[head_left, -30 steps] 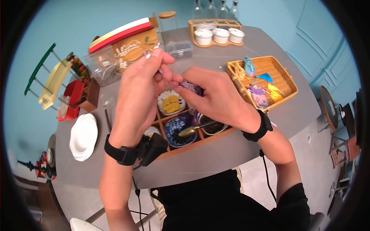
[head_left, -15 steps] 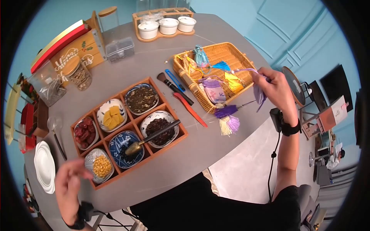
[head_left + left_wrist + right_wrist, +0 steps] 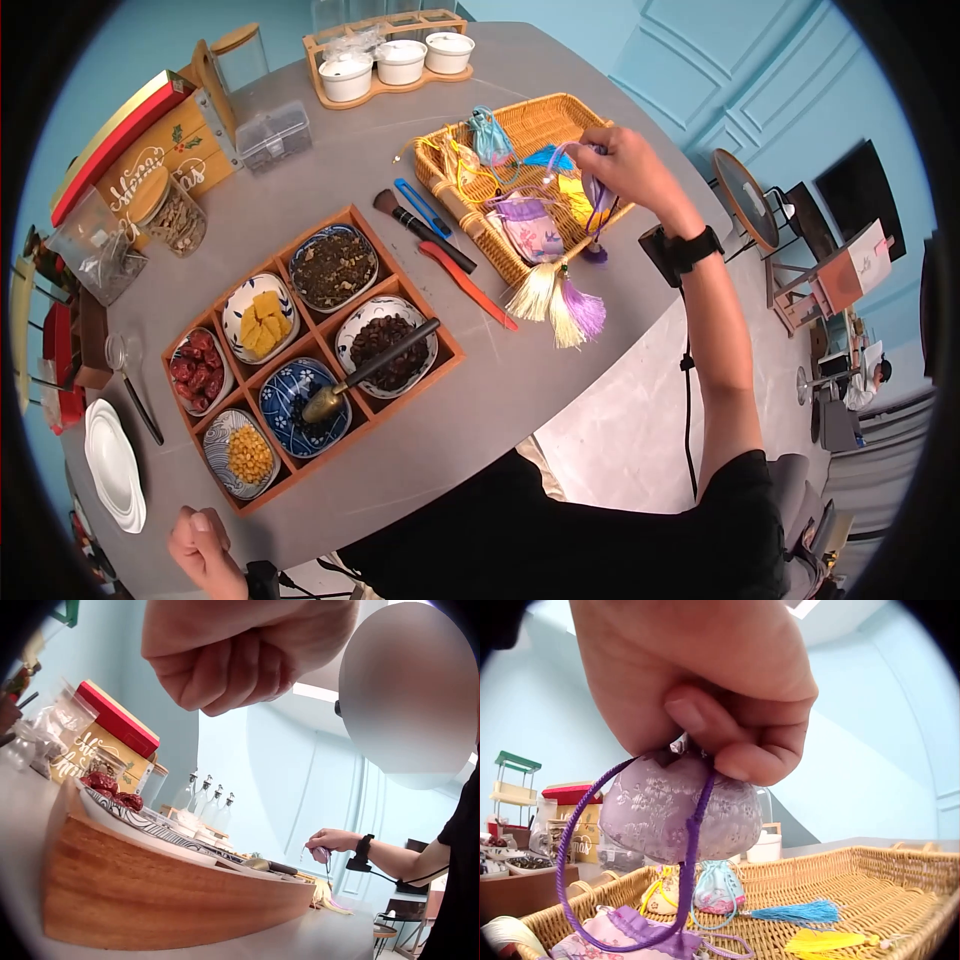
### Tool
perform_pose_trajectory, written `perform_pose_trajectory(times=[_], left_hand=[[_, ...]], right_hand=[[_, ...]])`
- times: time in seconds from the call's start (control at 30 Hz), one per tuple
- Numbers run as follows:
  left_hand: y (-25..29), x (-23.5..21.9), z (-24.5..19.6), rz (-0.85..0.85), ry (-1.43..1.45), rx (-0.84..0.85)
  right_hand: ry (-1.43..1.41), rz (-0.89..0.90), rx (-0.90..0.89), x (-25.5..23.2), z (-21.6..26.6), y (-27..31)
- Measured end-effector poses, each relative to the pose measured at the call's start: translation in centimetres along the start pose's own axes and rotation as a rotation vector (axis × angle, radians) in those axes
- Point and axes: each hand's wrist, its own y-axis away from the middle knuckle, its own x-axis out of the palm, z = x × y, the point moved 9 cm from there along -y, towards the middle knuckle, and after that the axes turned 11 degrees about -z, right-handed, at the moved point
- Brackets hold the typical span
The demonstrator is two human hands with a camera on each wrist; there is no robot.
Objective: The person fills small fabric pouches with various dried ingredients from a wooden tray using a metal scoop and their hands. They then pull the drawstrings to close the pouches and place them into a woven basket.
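Observation:
My right hand (image 3: 630,170) pinches a pale purple brocade drawstring pouch (image 3: 679,814) by its gathered neck and holds it over the wicker basket (image 3: 465,222). A dark purple cord (image 3: 564,859) loops down from the pouch in the right wrist view. Inside the basket lie a pink-and-purple pouch (image 3: 528,230), a light blue pouch (image 3: 490,138) and a cream pouch with yellow cord (image 3: 662,894). Blue (image 3: 799,911) and yellow tassels (image 3: 829,941) lie there too. My left hand (image 3: 205,550) is curled into a fist, holding nothing, near the table's front left edge.
A wooden compartment box (image 3: 400,385) holds several small bowls; a scoop (image 3: 370,375) rests across two of them. Between box and basket lie a brush (image 3: 425,230), a blue cutter (image 3: 422,207) and a red tool (image 3: 468,283). White dishes (image 3: 113,465) stand at the left.
My hands have parted from working together over the box. The right hand has carried the purple pouch right, then over the basket; the left has dropped to the front left and curled up.

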Motion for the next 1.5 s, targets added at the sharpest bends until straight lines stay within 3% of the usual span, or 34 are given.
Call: perform_pose_trajectory(times=[0.07, 0.23, 0.37, 0.47, 0.57, 0.73, 0.8, 0.87, 1.07, 1.17, 1.2, 1.3, 1.33, 1.43, 1.5], left_hand=[[0.5, 0.1, -1.0, -0.007, -0.134, 0.134], [0.1, -0.2, 0.1, -0.064, -0.065, 0.056], [-0.3, -0.9, 0.1, -0.097, -0.172, 0.064], [0.1, 0.9, -3.7, 0.007, -0.308, 0.031], [-0.1, 2.2, -5.2, -0.090, -0.264, 0.087], [-0.1, 1.5, -4.2, -0.099, -0.280, 0.019], [0.1, 1.5, -4.5, -0.103, -0.289, -0.001], [0.1, 1.9, -4.6, -0.098, -0.300, 0.008], [-0.2, 3.5, -4.5, -0.057, -0.271, 0.012], [0.1, 3.6, -4.6, -0.021, -0.287, 0.023], [0.2, 3.8, -4.9, -0.004, -0.305, 0.045], [0.5, 3.4, -5.5, -0.016, -0.244, 0.025], [0.6, 2.9, -4.9, -0.028, -0.243, 0.032], [0.8, 1.4, -3.3, -0.058, -0.161, 0.052], [1.4, 1.4, -4.1, -0.046, -0.147, 0.069]], right_hand=[[-0.093, 0.012, 0.035, 0.0, -1.4, -0.4], [-0.127, 0.006, 0.170, -2.6, -3.3, -0.4], [-0.067, -0.056, 0.040, -4.6, -3.6, -4.1], [-0.237, -0.036, 0.084, -2.2, -4.5, -7.5], [-0.253, 0.038, 0.121, 4.2, -6.1, -10.3], [-0.153, 0.024, 0.139, 11.4, -6.2, -11.9], [-0.061, -0.035, -0.005, 11.9, -4.9, -11.5], [-0.039, 0.037, 0.037, 12.6, -4.8, -10.9], [-0.220, -0.164, 0.053, 7.3, -5.0, -8.9], [-0.287, 0.206, 0.008, 7.7, -2.6, -5.1], [-0.286, 0.206, 0.007, 7.1, -1.7, -3.9], [-0.349, 0.499, 0.171, 8.6, -0.4, 0.5], [-0.354, 0.493, 0.159, 8.6, -0.3, 0.8], [-0.329, 0.426, -0.112, 9.6, 0.9, 1.9], [-0.282, 0.406, -0.120, 9.4, 0.6, 2.2]])
